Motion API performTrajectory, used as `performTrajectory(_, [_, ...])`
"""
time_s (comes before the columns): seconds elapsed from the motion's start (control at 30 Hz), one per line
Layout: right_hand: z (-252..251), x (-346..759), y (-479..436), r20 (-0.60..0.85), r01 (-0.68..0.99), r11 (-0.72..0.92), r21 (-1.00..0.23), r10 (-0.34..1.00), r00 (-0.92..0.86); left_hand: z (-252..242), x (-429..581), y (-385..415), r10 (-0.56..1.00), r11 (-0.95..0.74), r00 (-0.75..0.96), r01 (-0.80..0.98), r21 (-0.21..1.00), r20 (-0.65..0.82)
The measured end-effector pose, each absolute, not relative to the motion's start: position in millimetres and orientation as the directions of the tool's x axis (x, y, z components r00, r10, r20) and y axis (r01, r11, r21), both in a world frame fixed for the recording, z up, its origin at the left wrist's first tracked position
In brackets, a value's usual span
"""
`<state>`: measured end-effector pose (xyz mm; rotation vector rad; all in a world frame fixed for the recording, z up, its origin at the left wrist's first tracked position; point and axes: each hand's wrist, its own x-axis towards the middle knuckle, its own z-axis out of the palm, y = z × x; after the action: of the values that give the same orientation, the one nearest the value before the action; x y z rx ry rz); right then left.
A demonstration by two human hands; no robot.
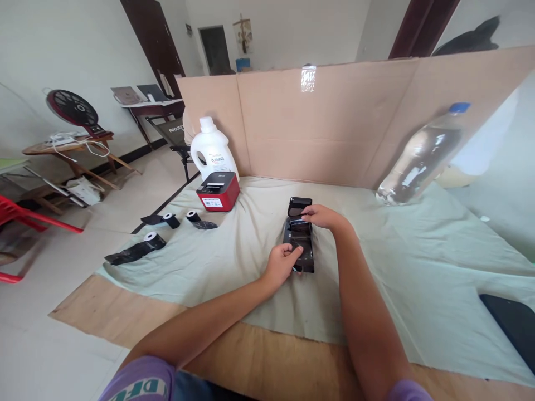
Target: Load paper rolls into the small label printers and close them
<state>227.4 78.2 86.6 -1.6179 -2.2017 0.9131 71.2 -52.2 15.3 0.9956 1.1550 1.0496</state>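
A black handheld device (311,253), which looks like a portable receipt printer or card terminal, is held just above the cloth. Its lid (300,205) stands open at the far end. My left hand (282,264) grips the near end, thumb on top and other fingers underneath. A glossy dark strip covers much of the device's face. At the far end, below the lid, sits a small black paper roll (297,221). My right hand (320,216) is closed, its thumb and fingers pinching at the roll's right side; the exact contact is partly hidden.
On the cloth (251,250) at left lie several black paper rolls (154,240) with loose tails. Behind them stand a red-and-black printer (218,192) and a white jug (213,147). A cardboard panel (309,128) closes the back. A clear bottle (422,156) leans at right, near a dark phone-like slab (512,323).
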Motion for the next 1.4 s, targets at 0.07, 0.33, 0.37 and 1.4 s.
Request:
performTrajectory(0.07, [84.3,225.0,78.7,-0.166,0.805,0.197,-0.559,0.925,-0.342,13.1,72.1,-53.3,0.976,0.21,0.082,-0.149,0.966,-0.2])
performTrajectory(0.33, [81.1,214.5,77.8,-0.151,0.89,0.185,-0.416,0.952,-0.268,16.5,72.5,-53.6,0.983,0.183,0.053,-0.163,0.97,-0.177])
performTrajectory(0.37, [81.0,211.6,76.9,-0.152,0.904,0.167,-0.392,0.958,-0.243,17.0,72.7,-53.7,0.983,0.183,0.048,-0.162,0.97,-0.177])
performTrajectory(1.4, [103.7,203.5,60.5,-0.161,0.87,0.271,-0.413,0.918,-0.362,18.2,69.1,-51.0,0.969,0.248,0.017,-0.097,0.964,-0.247])
